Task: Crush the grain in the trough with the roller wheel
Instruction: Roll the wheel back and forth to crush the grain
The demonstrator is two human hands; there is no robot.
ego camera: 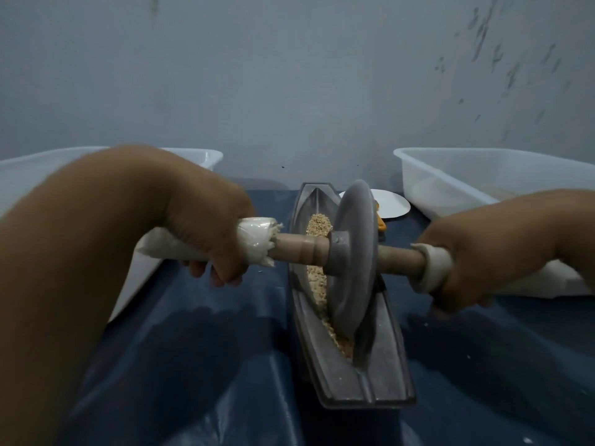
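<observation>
In the middle: the long grey trough (360, 358) runs near to far on the blue desk (199, 365).
Wheel: the roller wheel (352, 255) stands in it, between both hands.
Hands: left hand (209, 226) and right hand (473, 252) hold the wrapped handles, fingers curled round.
Grain: tan, crumbly grain (317, 278), maybe half crushed.

Dim, bluish light, no glare. Soft shadows on the blue sheet (193, 365) under both arms. Wide-angle bend at edges; left forearm (80, 252) blurred, wall (289, 75) grainy w/ low contrast.
</observation>
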